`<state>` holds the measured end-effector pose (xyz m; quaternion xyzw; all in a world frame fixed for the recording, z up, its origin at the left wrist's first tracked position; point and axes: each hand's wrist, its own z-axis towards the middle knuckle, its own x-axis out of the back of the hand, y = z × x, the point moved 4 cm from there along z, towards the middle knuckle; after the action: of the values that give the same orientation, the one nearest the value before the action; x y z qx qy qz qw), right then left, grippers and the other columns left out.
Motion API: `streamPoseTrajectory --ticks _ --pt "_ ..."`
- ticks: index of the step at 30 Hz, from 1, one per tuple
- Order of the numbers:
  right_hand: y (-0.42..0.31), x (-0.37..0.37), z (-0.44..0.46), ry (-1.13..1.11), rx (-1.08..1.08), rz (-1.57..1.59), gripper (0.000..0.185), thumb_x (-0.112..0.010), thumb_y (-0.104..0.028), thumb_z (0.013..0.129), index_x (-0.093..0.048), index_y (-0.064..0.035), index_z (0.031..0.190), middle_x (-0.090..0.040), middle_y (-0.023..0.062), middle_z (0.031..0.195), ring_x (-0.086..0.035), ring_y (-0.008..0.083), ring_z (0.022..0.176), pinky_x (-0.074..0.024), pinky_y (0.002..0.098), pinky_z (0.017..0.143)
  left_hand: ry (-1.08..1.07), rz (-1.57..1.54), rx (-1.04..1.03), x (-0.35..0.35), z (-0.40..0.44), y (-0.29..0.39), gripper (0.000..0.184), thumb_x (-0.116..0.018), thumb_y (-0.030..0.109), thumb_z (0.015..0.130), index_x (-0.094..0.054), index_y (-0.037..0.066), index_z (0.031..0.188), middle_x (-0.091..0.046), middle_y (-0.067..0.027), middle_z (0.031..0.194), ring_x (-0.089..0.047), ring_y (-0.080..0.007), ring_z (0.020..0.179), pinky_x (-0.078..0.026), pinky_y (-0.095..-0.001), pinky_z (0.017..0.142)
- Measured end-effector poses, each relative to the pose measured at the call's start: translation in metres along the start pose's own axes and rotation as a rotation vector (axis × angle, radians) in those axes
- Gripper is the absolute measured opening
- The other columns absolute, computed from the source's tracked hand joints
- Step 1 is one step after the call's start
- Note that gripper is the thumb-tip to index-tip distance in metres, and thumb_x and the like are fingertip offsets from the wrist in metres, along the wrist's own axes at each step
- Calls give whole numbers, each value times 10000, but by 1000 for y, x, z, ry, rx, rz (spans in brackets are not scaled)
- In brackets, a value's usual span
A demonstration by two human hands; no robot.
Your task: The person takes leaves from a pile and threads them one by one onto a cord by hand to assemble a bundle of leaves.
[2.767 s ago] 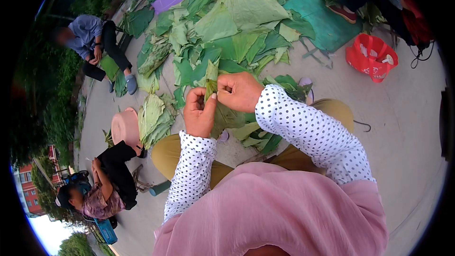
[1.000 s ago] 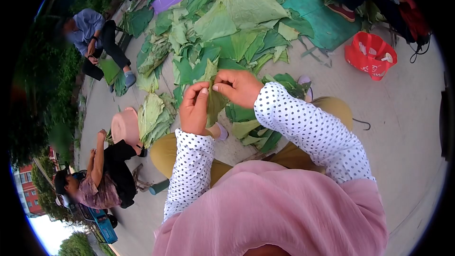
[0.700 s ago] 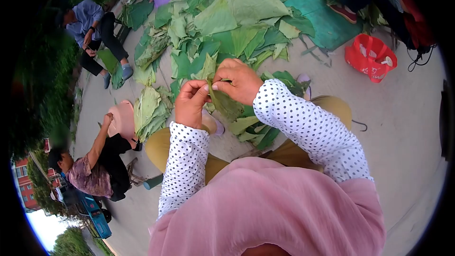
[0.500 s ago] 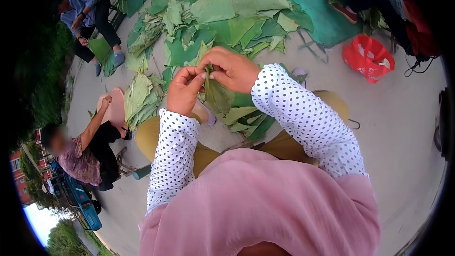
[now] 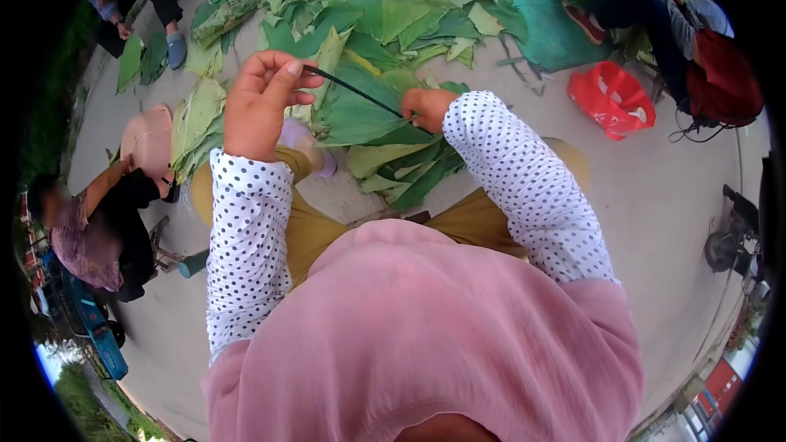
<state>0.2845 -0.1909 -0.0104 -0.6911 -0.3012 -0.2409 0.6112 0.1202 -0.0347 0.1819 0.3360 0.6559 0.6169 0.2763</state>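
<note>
My left hand is raised on the left, its thumb and index finger pinching one end of a thin dark strip. The strip slants tautly down to my right hand, whose curled fingers close on it further along. Whether it is a cord or a plant stem I cannot tell. Below the strip lies a broad green leaf, on top of a small stack of folded leaves between my legs. The fingertips of my right hand are partly hidden.
A large heap of big green leaves spreads ahead, beside a green sheet. To the right are a red bag and a seated person. Two more people sit at left, near a pink hat and leaf bundle.
My hands have moved apart from a shared pinch on a leaf: left hand to the left and up, right hand slightly right. A dark strip now stretches between them. The view has shifted.
</note>
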Motion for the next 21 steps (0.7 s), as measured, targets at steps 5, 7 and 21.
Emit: streamPoseTrajectory --ticks 5,7,21 --pt "37 -47 -14 -411 -240 -273 233 -671 -107 760 -627 -82 987 -606 89 1041 -573 319 1000 -448 409 853 -1 -50 -10 9 -10 -2 96 -554 108 928 -539 29 979 -657 -111 973 -650 -162 821 -513 -263 694" --pt "21 -41 -14 -611 -340 -494 332 -652 -200 808 -624 -128 1130 -596 82 1156 -538 308 1106 -412 439 940 -11 -26 15 15 -11 -9 97 -551 110 928 -538 35 988 -647 -127 1001 -646 -176 852 -522 -274 708" --pt "-77 31 24 371 -423 1257 114 -548 -143 943 -547 -29 935 -549 10 737 -492 78 613 -460 239 565 -182 -291 357 -13 68 -134 117 -596 146 910 -572 55 979 -640 -37 887 -592 -103 748 -485 -254 644"
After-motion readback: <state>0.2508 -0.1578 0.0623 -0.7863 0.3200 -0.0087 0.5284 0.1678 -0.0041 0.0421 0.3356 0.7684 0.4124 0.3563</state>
